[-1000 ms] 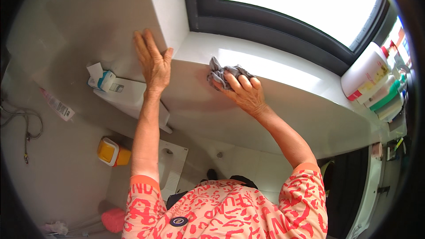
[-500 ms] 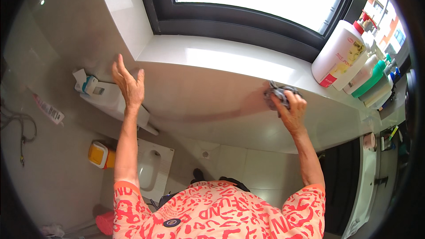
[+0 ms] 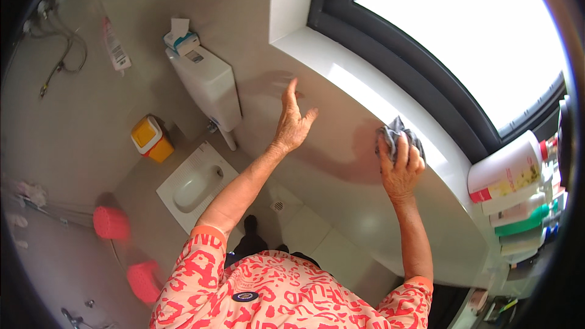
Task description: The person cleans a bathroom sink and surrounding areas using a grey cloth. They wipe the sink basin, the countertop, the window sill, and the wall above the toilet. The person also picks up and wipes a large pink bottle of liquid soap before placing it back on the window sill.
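In my right hand (image 3: pixel 402 167) is a crumpled dark grey cloth (image 3: pixel 397 136), pressed at the edge where the tiled wall meets the white window sill (image 3: pixel 359 88). The fingers lie over the cloth. My left hand (image 3: pixel 294 123) holds nothing; its fingers are apart and stretched toward the wall (image 3: pixel 329 140) below the sill. Whether its fingertips touch the wall I cannot tell. A dark window frame (image 3: pixel 396 42) rises behind the sill. Near the right end of the sill stands a large white pump bottle (image 3: pixel 506 167), beside a green bottle (image 3: pixel 523 222).
A white cistern (image 3: pixel 207 85) on the wall carries a tissue box (image 3: pixel 181 41). Below are a squat toilet (image 3: pixel 198 186), a yellow and orange bin (image 3: pixel 152 138) and a floor drain (image 3: pixel 277 206). Red plastic items (image 3: pixel 111 223) hang at the left, with hoses (image 3: pixel 64 55) farther up.
The view has swung, showing more of the left side. My right hand with the cloth now sits against the sill's edge. My left hand stays raised and empty.
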`<control>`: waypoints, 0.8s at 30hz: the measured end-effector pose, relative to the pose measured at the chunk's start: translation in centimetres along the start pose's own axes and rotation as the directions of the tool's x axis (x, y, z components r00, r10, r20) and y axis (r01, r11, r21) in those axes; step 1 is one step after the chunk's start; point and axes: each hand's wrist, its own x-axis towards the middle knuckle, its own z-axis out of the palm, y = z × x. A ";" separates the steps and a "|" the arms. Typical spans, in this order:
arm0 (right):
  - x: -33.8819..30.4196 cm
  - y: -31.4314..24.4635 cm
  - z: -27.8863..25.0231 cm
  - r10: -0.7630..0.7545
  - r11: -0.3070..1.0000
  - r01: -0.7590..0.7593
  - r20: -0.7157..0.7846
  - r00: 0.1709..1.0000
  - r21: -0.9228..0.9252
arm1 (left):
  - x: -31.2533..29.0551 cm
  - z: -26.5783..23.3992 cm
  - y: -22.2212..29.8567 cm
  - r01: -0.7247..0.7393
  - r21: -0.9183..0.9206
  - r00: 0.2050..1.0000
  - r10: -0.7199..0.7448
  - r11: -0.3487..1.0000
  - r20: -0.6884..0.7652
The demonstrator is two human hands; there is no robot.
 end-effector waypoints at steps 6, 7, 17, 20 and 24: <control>5.6 -4.5 3.6 -0.145 0.988 0.148 -0.064 0.987 0.054 | 0.0 -2.3 -0.9 0.147 0.036 0.986 -0.150 0.988 0.070; 6.5 -5.4 4.0 -0.161 0.982 0.166 -0.062 0.985 0.088 | 0.1 -2.7 -1.5 0.149 0.040 0.986 -0.151 0.988 0.068; 18.2 -15.1 8.9 -0.381 0.924 0.377 0.072 0.922 0.060 | 2.4 -9.3 -6.6 0.234 -0.009 0.959 -0.229 0.972 0.168; 20.8 -18.0 10.6 -0.442 0.896 0.440 0.028 0.896 0.063 | 3.2 -11.9 -8.2 0.223 -0.030 0.968 -0.218 0.974 0.126; 24.0 -21.5 12.5 -0.465 0.878 0.455 0.043 0.884 0.146 | 4.5 -14.8 -7.6 0.187 -0.036 0.981 -0.184 0.982 0.066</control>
